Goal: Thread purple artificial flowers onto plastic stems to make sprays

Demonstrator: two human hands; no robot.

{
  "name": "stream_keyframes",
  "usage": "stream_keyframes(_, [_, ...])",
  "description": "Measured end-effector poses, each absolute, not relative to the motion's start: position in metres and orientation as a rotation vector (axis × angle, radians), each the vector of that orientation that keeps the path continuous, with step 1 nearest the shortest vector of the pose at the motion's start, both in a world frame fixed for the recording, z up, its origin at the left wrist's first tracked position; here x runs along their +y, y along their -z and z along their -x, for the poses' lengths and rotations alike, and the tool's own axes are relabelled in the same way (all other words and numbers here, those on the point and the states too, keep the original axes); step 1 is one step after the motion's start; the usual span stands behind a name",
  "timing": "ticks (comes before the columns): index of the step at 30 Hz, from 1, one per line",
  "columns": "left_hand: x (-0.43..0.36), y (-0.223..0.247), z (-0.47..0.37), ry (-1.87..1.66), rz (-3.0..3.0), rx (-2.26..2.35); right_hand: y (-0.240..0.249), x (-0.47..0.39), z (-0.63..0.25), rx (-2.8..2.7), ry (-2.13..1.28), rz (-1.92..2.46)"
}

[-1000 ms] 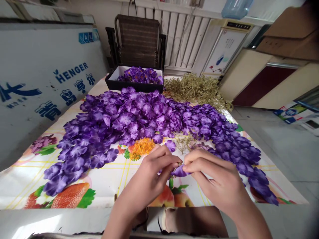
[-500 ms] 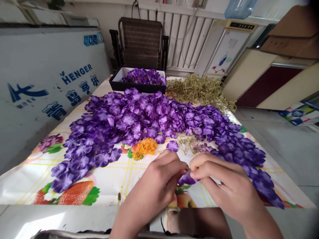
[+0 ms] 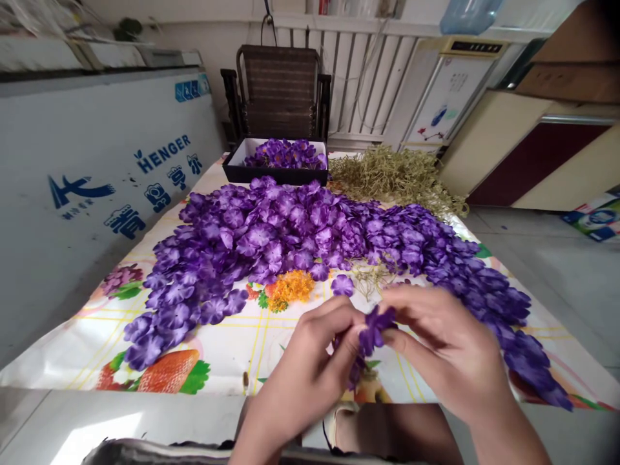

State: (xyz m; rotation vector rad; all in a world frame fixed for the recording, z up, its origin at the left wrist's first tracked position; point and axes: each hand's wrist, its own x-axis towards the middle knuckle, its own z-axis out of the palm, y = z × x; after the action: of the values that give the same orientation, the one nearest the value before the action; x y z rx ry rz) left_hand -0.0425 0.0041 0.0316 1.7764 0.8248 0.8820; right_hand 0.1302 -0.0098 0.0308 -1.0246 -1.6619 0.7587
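My left hand [image 3: 314, 352] is closed, thumb and fingers pinching a purple flower [image 3: 372, 330] near the table's front edge. From the other side my right hand [image 3: 440, 342] grips the same flower's petals between thumb and fingers. More purple petals hang below, partly hidden by my left hand. Beyond the hands a broad heap of purple petals [image 3: 290, 219] arches across the table. Small orange pieces [image 3: 292, 289] lie in front of the heap. A single purple petal [image 3: 342, 285] and a few thin green stems [image 3: 371, 276] lie just past my fingers.
A black box [image 3: 276, 175] with assembled purple flowers stands at the back of the table [image 3: 217, 352]. Beside it is a pile of green stems [image 3: 397, 174]. A dark chair [image 3: 281, 87] stands behind, with a white cabinet [image 3: 106, 155] on the left.
The purple flower has come up between my fingertips and shows more fully. My right hand has opened out somewhat around it. The whole view has shifted slightly.
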Motion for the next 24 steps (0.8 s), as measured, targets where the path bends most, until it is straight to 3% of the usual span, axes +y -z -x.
stream_keyframes(5, [0.0055, -0.0245, 0.0359, -0.956, -1.607, 0.848, -0.0289, -0.0124, -0.1279, -1.568, -0.850, 1.067])
stream_keyframes(24, [0.0098, -0.0242, 0.0358, -1.002, -1.898, 0.869, -0.0226, -0.0033, -0.1231, -1.491, -0.998, 0.991])
